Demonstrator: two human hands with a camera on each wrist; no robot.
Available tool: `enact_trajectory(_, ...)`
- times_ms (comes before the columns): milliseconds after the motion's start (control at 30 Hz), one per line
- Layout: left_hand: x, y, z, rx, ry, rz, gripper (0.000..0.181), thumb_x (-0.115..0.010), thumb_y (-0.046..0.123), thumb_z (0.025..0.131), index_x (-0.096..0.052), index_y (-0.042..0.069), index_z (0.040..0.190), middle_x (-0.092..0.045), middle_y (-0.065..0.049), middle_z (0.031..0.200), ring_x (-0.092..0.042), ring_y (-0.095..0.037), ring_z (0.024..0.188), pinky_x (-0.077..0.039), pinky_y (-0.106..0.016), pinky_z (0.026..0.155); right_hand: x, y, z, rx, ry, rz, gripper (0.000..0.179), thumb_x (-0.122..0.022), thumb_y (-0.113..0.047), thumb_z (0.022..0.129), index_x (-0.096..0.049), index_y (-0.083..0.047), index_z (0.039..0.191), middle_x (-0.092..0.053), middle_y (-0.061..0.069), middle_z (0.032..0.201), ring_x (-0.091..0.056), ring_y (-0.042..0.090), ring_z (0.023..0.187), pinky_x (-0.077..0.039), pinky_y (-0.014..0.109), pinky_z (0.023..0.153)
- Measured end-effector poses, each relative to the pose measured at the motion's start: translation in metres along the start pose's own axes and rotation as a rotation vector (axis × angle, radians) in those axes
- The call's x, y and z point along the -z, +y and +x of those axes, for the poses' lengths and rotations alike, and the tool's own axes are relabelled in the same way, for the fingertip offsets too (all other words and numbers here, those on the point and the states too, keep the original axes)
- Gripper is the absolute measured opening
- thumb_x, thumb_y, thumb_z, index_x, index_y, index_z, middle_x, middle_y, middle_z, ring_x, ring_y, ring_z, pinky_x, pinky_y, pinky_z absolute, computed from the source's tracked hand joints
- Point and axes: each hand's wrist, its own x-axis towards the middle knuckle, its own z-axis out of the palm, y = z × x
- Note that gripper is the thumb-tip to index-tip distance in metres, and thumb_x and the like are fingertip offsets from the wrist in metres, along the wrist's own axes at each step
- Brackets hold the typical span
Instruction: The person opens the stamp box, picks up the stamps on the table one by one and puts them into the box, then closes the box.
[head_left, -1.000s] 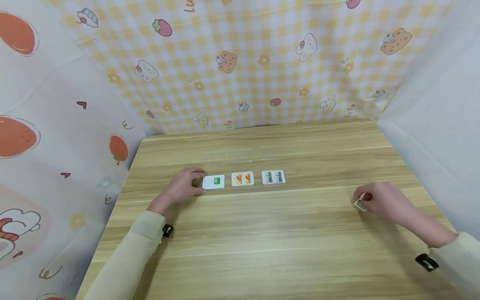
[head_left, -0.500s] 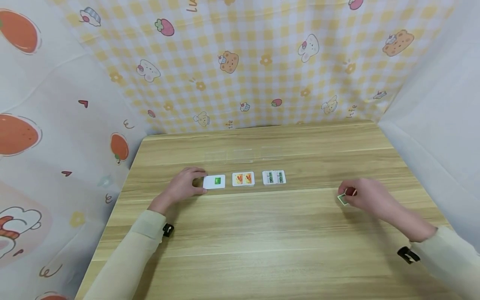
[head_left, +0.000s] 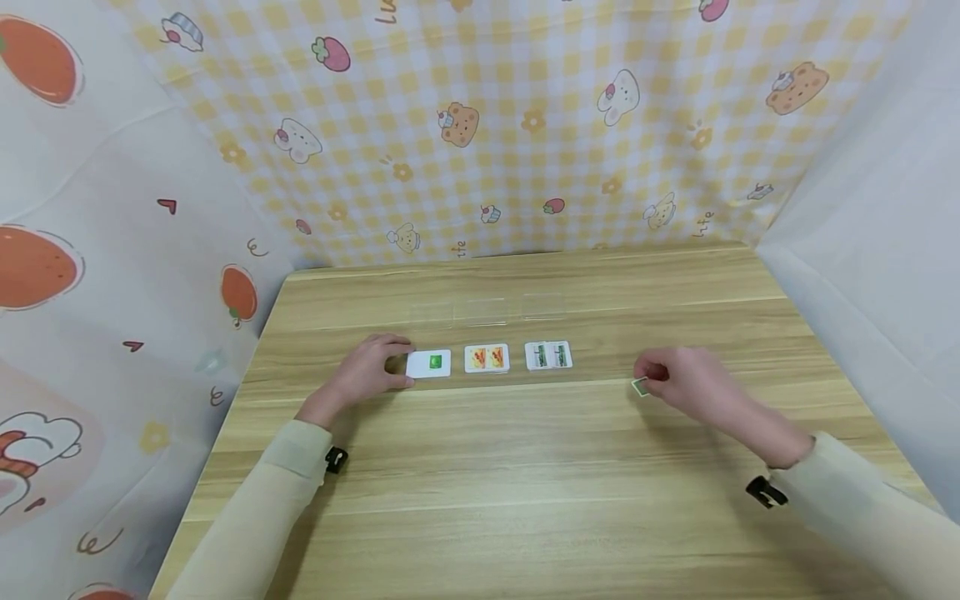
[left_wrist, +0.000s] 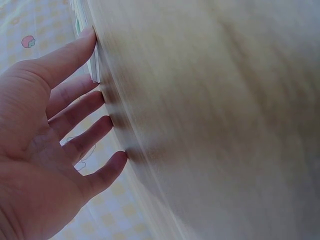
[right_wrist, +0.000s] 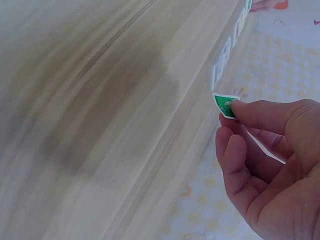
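My left hand [head_left: 367,367] holds a white card [head_left: 417,364] by its left end, thumb at the near edge and index finger at the far edge. A green square picture lies on that card's right half. In the left wrist view, the cards' [left_wrist: 94,65] thin edges show between thumb and index finger, with the other fingertips touching the table. To the right, my right hand [head_left: 697,383] pinches a small green square with a white border [right_wrist: 226,105] between thumb and index finger, over the table. Its other fingers are curled.
A card with two orange pictures [head_left: 487,358] and a card with two green-and-grey pictures [head_left: 548,355] lie in a row beside the white card. Behind them are clear plastic pieces [head_left: 486,312]. Patterned cloth [head_left: 525,150] hangs behind the wooden table [head_left: 487,467].
My right hand has moved left across the table towards the row of cards, carrying the small green square. The left hand has stayed at the white card.
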Motion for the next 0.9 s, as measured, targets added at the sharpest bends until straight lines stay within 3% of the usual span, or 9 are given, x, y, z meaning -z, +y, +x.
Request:
enact_trajectory(400,0.000,0.001,-0.001,0.050,-0.010,-0.023,0.066,-0.084,0.035,0.084,-0.060,0.011,0.140,-0.050,-0.010,0.149,-0.040,-0.034,0.138,-0.035,-0.057,0.109,-0.019,-0.042,0.042,0.070,-0.052,0.069,0.018,-0.078,-0.005,0.086,-0.068,-0.018,0.082,-0.063,-0.011,0.072,-0.055,0.007,0.063,-0.048,0.028,0.057)
enact_trajectory(667,0.001,0.001,0.000,0.035,-0.018,-0.029,0.065,-0.084,0.034,0.084,-0.061,0.009,0.140,-0.050,-0.010,0.148,-0.040,-0.034,0.139,-0.034,-0.057,0.109,-0.028,-0.070,0.074,0.110,-0.034,0.105,0.015,-0.076,-0.007,0.087,-0.067,-0.019,0.082,-0.062,-0.011,0.072,-0.054,0.009,0.063,-0.047,0.029,0.057)
enact_trajectory(900,0.002,0.001,0.000,0.021,-0.008,-0.026,0.064,-0.085,0.033,0.083,-0.062,0.009,0.138,-0.051,-0.011,0.147,-0.040,-0.034,0.139,-0.034,-0.058,0.109,-0.037,-0.098,0.104,0.113,-0.085,0.170,0.010,-0.076,-0.014,0.089,-0.069,-0.020,0.085,-0.063,-0.010,0.076,-0.057,0.010,0.069,-0.048,0.029,0.062)
